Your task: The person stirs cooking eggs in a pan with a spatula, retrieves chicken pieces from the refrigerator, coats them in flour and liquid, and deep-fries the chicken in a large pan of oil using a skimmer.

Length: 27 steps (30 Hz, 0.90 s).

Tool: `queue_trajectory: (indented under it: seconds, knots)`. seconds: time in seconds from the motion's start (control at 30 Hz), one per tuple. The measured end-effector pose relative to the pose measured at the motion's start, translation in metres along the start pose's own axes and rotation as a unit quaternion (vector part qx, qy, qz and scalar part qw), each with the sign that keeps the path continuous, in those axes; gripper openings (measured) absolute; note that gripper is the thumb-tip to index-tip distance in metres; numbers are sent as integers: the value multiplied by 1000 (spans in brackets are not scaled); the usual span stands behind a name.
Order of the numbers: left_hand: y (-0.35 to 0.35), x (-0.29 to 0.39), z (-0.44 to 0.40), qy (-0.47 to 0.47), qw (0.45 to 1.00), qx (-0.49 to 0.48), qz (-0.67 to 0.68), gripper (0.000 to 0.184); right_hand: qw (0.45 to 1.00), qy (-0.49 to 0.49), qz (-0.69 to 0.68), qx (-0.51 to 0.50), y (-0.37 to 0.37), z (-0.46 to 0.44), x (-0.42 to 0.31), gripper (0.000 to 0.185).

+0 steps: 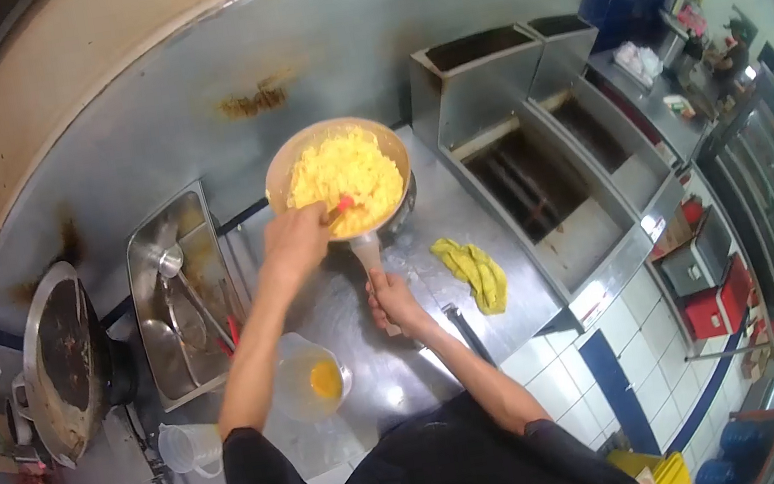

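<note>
Yellow scrambled egg point(344, 173) lies in a round pan point(279, 173) with a light tan inside. My right hand point(397, 303) is wrapped round the pan's pale handle point(368, 253). Over the pan's near left rim, my left hand point(299, 243) grips a utensil with a red part point(346, 204) that touches the egg; the rest of it is largely hidden. Below my left forearm, a clear bowl point(302, 393) holds some yellow liquid point(326, 379). A crumpled yellow-green cloth point(475, 274) rests on the metal counter point(346, 299) right of the pan.
A steel tray point(199, 206) with ladles stands at the left, beside a large dark wok point(39, 398). Near the front left is a clear jug point(177, 448). Deep metal fryers point(595, 275) border the counter on the right. A dark hose point(153, 461) hangs at the left.
</note>
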<state>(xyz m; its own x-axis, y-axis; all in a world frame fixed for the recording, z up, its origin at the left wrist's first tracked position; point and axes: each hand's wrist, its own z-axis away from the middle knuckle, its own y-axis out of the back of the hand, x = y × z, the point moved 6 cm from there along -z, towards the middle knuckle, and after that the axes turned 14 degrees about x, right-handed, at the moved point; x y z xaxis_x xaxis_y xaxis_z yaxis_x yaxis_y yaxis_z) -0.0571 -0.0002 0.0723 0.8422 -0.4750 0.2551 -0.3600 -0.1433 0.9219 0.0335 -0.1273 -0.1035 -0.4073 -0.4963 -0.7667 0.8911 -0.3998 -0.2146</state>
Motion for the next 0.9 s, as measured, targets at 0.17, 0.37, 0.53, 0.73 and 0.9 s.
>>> queue_trajectory:
  seconds: [0.17,0.37,0.53,0.73,0.9]
  knots:
    - [-44,-29,-20,55,998,-4,-7,24,1000,15,-19,-2,3,4,1,38]
    - [54,-6,15,58,995,-31,-73,30,999,-8,-36,-39,11,4,-9,39]
    - [-5,-30,-1,36,998,-8,-54,28,997,5,-71,-32,6,-1,9,39]
    - [36,-21,6,65,998,-4,-15,23,996,28,-68,-40,25,18,-8,43]
    - [-23,-15,-1,3,1000,15,-20,28,995,51,-56,-61,30,14,0,45]
